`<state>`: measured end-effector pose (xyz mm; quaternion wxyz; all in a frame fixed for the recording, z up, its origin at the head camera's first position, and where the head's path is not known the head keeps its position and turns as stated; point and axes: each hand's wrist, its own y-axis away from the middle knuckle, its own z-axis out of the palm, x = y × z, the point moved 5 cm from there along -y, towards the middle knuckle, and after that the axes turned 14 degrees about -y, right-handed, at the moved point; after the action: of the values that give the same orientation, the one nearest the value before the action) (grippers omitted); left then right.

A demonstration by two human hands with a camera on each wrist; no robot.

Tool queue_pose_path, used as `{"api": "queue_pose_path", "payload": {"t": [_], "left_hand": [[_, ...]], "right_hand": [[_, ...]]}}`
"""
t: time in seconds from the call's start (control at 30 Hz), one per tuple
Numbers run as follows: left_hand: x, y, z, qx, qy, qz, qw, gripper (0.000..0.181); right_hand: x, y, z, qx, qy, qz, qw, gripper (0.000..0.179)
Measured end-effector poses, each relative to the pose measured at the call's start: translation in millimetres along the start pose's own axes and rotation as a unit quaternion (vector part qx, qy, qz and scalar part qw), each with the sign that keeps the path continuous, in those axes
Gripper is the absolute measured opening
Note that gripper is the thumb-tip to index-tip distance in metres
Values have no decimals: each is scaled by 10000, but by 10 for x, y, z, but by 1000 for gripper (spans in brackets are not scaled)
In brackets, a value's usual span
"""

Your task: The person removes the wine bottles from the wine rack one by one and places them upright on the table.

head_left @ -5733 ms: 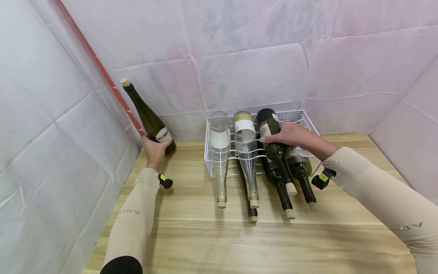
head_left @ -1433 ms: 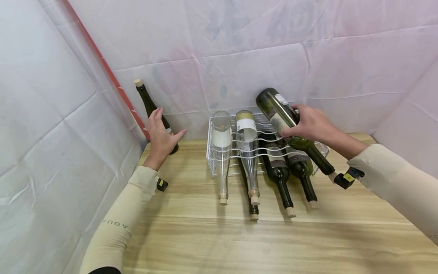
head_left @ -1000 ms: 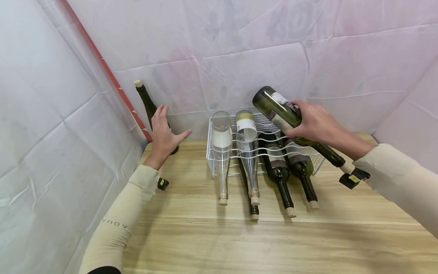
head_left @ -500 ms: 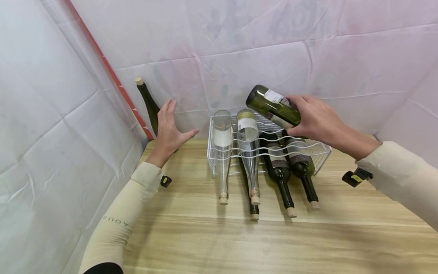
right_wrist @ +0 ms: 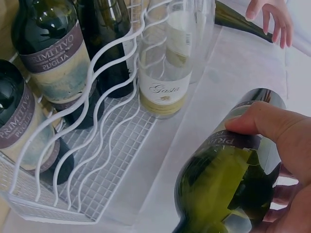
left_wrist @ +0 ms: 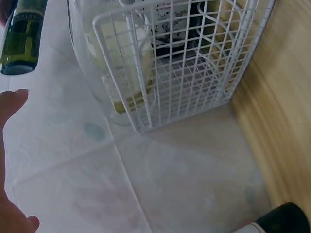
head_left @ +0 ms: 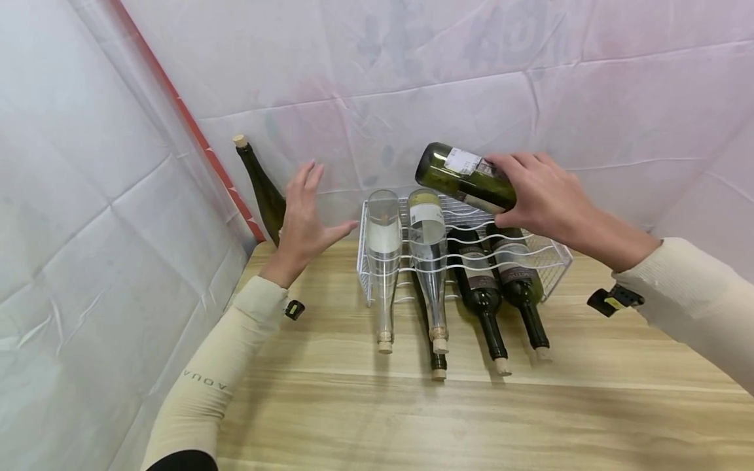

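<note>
My right hand (head_left: 544, 196) grips a corked-type green wine bottle (head_left: 453, 173) round its body, holding it tilted above the right part of a white wire wine rack (head_left: 554, 261); its neck is hidden behind the hand in the head view. In the right wrist view the label of this wine bottle (left_wrist: 22, 41) faces partly away. My left hand (head_left: 306, 222) is raised left of the rack, fingers spread and holding nothing. Behind it a dark wine bottle (head_left: 262, 186) with a cork stands on the table, partly covered by the hand.
On the rack's upper tier lie two clear bottles, a left one (head_left: 384, 261) and a right one (head_left: 428, 261). Below lie dark bottles (head_left: 480, 288), necks toward the front. The wooden table (head_left: 377, 418) meets white sheeting (head_left: 412, 118) at the back and left.
My left hand has let go of the standing dark bottle and moved right. My right hand has lifted the green bottle off the upper tier, turned it toward horizontal and shifted its base left.
</note>
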<state>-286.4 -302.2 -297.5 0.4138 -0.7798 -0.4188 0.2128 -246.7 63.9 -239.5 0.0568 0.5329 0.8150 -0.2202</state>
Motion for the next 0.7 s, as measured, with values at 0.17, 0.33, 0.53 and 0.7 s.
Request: {"api": "queue_pose_path", "payload": {"t": [0.17, 0.33, 0.53, 0.7], "left_hand": [[108, -44, -30, -90, -123, 207, 9997, 115], [222, -97, -36, -26, -230, 492, 9985, 114], [441, -190, 36, 78, -196, 965, 9951, 114], [594, -261, 94, 128, -205, 1165, 9929, 113]], "right_hand": [[-65, -10, -4, 31, 124, -109, 9999, 106], [-132, -18, -17, 86, 250, -281, 9993, 105], [-151, 63, 0, 224, 384, -569, 9974, 103], [-156, 92, 32, 194, 572, -556, 9966, 102]]}}
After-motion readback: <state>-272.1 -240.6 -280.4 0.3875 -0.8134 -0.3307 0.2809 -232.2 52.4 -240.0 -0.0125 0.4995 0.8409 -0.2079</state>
